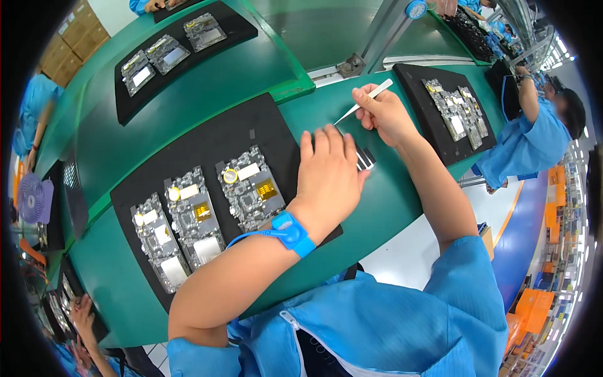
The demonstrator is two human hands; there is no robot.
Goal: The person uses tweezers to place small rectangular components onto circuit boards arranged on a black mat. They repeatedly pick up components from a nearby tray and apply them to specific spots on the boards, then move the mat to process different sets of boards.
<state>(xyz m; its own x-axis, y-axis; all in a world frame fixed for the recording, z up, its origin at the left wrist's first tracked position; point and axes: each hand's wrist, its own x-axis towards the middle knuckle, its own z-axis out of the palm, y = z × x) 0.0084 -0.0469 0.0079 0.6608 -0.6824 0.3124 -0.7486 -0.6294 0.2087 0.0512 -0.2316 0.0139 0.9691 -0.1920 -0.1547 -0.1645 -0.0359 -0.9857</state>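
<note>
My right hand (386, 116) pinches a pair of white tweezers (375, 92), their thin tip pointing down and left just beyond my left fingertips. With fingers stretched out, my left hand (330, 173) lies over the right edge of a black mat (207, 141) and the green table. Partly under its fingers is a small piece with black and white strips (365, 159); the rest of it is hidden. A blue wrist strap (293, 234) with a cord circles my left wrist. Left of that hand, circuit boards rest on the mat: a near one (250, 188), a middle one (193, 213) and a left one (158, 242).
Another black mat with circuit boards (457, 113) lies right of my right arm. Across the table is a third mat with boards (164, 53). A metal post (384, 38) rises at the far edge. A co-worker in blue (527, 141) sits at right; others work at left.
</note>
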